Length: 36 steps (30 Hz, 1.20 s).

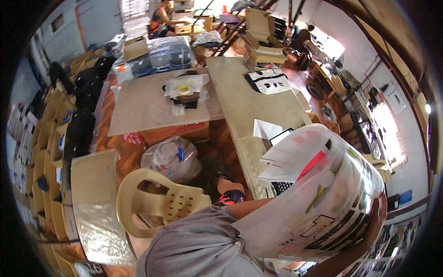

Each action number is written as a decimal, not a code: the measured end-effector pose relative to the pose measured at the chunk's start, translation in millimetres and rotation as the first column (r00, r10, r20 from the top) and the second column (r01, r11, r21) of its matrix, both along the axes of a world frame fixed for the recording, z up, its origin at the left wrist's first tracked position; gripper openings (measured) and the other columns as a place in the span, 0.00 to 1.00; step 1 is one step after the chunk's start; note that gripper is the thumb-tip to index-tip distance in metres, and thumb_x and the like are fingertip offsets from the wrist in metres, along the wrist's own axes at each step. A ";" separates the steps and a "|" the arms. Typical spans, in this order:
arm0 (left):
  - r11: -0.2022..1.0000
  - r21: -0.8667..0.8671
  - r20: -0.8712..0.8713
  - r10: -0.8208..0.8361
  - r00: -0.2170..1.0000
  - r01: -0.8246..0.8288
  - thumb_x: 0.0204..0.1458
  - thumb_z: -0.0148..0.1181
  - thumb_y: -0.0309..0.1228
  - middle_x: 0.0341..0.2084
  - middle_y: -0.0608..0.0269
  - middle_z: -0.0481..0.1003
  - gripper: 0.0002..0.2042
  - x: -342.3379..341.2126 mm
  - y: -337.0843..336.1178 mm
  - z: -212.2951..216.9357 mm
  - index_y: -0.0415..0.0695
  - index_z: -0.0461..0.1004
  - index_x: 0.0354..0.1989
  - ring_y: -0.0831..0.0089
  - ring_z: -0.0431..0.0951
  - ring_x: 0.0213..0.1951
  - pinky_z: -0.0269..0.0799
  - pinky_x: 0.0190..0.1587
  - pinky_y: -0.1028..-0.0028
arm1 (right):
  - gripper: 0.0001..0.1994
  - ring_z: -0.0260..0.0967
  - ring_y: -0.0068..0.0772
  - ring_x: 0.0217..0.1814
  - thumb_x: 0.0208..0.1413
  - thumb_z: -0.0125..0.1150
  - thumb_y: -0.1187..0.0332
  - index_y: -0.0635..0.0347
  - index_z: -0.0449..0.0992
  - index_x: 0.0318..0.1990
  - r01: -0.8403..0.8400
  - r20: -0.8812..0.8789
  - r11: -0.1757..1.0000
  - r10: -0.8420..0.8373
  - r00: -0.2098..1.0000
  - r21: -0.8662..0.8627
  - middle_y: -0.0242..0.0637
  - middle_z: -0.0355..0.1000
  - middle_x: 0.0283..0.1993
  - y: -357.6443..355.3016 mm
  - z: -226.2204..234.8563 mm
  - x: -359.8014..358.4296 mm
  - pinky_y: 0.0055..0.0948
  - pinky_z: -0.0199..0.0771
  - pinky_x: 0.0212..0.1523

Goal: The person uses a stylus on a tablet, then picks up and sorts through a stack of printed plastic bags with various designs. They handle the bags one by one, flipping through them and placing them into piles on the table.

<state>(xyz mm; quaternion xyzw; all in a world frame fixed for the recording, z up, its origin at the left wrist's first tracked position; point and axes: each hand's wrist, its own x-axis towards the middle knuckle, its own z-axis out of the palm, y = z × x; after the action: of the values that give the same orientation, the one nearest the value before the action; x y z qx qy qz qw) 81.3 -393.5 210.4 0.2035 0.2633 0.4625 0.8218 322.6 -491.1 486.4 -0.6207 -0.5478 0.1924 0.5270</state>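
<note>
A large bundle of curled, see-through plastic sheets (295, 226), printed with black, red and green shapes, stands in front of my body at the right. My right hand (380, 210) is wrapped round its outer right side, the forearm running up from the lower edge. From my grey shirt, my left forearm (251, 207) passes behind the bundle; the hand itself is hidden there. White paper edges (279, 171) show inside the curl. Just beyond the bundle, part of a black keyboard (281, 187) sits on the long table (240, 115).
A beige plastic chair (184, 203) and a filled clear bag (171, 159) are at my left. A phone-like device (280, 136) and a paper sheet (266, 129) lie on the table. Cartons (50, 161) line the left wall. Two other people (161, 21) are farther back.
</note>
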 end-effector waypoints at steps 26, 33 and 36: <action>0.975 -0.129 -0.051 0.176 0.983 -0.181 0.58 0.39 0.55 0.57 0.57 0.64 0.33 -315.9 547.6 -86.0 0.40 0.57 0.62 0.65 0.66 0.55 0.60 0.58 0.69 | 0.39 0.66 0.50 0.54 0.42 0.65 0.42 0.50 0.63 0.61 0.230 0.430 0.795 0.043 0.902 -0.561 0.63 0.64 0.54 595.1 -227.5 -256.8 0.44 0.67 0.51; 0.955 -0.169 -0.033 0.240 0.970 -0.242 0.58 0.39 0.55 0.57 0.57 0.64 0.32 -395.5 540.8 -117.9 0.40 0.57 0.62 0.65 0.66 0.55 0.60 0.58 0.69 | 0.38 0.41 0.61 0.70 0.44 0.64 0.45 0.46 0.60 0.63 0.071 0.275 0.440 0.420 0.865 -0.895 0.64 0.44 0.67 551.9 -408.6 -346.9 0.43 0.51 0.65; 0.957 -0.172 -0.015 0.233 0.972 -0.233 0.58 0.38 0.54 0.57 0.57 0.64 0.32 -408.2 533.9 -122.5 0.40 0.57 0.62 0.65 0.67 0.55 0.60 0.58 0.69 | 0.37 0.42 0.61 0.70 0.44 0.63 0.47 0.44 0.60 0.63 0.047 0.263 0.442 0.442 0.857 -0.896 0.63 0.42 0.68 522.4 -419.5 -360.1 0.43 0.51 0.65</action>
<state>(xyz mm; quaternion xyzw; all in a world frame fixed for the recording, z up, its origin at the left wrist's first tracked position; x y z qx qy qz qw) -326.9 140.4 87.9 0.0980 0.3224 0.5321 0.7768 -37.4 31.3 66.8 -0.7563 -0.5481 0.3545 -0.0434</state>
